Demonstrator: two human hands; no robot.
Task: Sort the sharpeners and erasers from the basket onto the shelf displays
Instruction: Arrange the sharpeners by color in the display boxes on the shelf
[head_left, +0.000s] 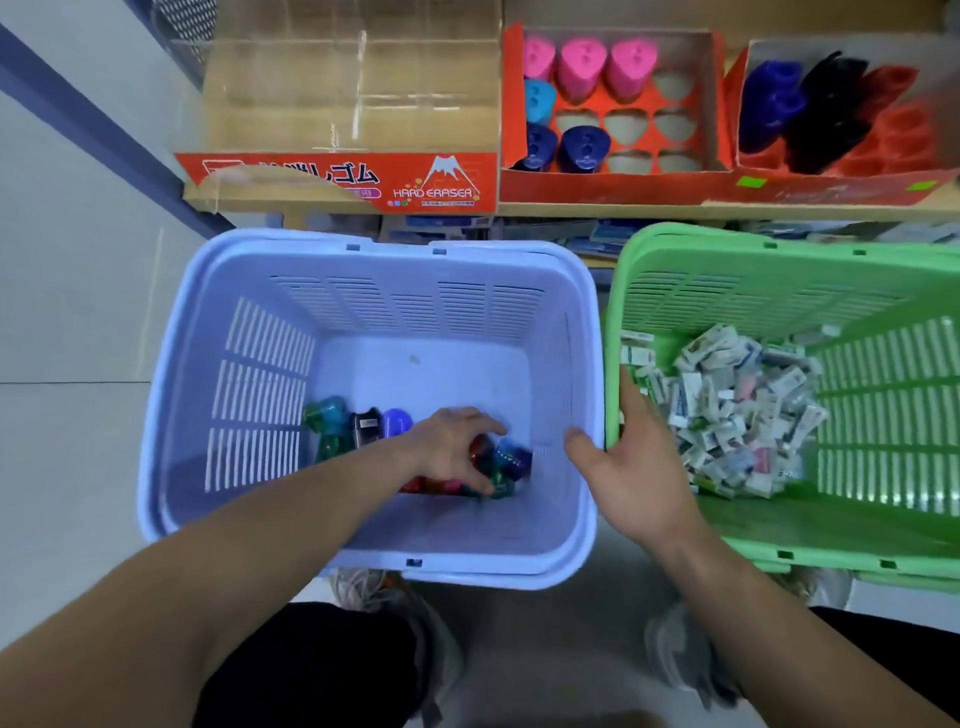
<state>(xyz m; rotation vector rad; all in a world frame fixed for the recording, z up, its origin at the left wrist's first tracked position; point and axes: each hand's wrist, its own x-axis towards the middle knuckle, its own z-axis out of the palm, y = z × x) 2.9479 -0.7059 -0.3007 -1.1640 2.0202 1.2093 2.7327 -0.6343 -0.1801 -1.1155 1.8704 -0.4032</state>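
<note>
A pale blue basket (363, 322) holds several coloured sharpeners (363, 423) along its near floor. My left hand (452, 444) reaches down inside it, fingers curled around a cluster of red, green and blue sharpeners (501, 462). My right hand (631, 467) rests on the rims between the two baskets with straight fingers, holding nothing. The green basket (883, 291) on the right contains a heap of wrapped erasers (737, 410). On the shelf stand a "Hard Eraser" box (337, 104) with nothing in it and a red sharpener display (615, 98) partly filled with pink and blue sharpeners.
A second red display (836, 109) at the far right holds dark blue, black and red sharpeners. The shelf edge (727, 210) runs above both baskets. A grey upright post (93, 114) slants at the left. My knees and shoes (395, 613) are below the baskets.
</note>
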